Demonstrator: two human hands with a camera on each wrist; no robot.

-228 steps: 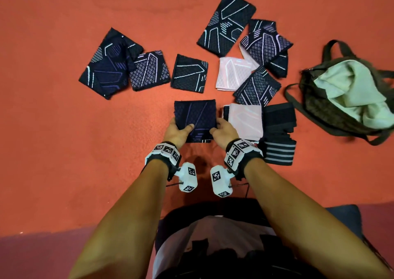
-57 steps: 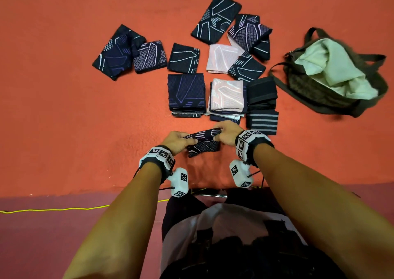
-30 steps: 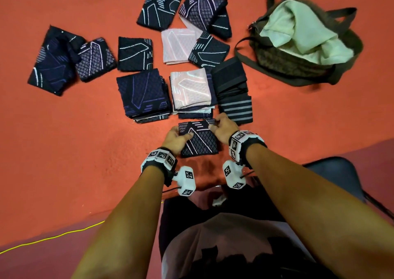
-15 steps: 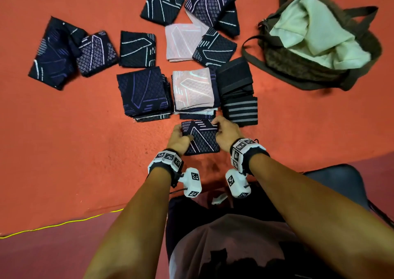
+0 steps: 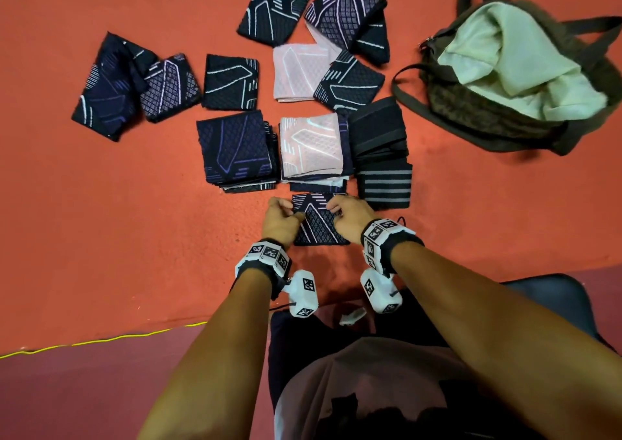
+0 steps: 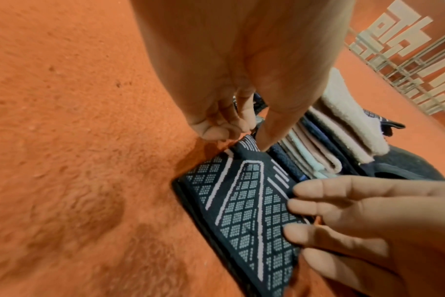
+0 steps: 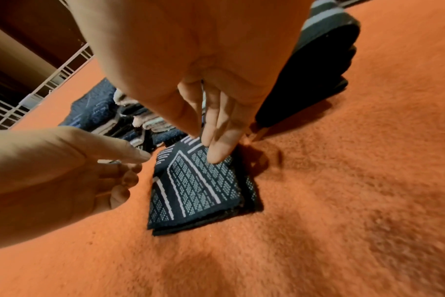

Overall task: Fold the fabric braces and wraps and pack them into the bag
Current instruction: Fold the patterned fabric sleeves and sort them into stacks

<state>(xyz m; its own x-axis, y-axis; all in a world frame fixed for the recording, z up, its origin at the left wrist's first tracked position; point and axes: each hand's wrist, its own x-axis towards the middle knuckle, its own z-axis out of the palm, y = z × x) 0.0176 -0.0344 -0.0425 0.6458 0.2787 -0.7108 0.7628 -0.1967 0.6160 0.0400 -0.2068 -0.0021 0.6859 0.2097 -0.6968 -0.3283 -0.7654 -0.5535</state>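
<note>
Folded brace [image 5: 318, 220] lies flat under two loose hands, left [image 5: 280, 221] and right [image 5: 350, 217], fingertips touching.

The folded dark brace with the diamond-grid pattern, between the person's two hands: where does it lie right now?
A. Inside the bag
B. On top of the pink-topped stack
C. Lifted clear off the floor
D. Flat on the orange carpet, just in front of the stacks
D: the folded brace lies flat on the orange carpet, nearer the person than the pink-topped stack, with both hands' fingers touching it.
</note>
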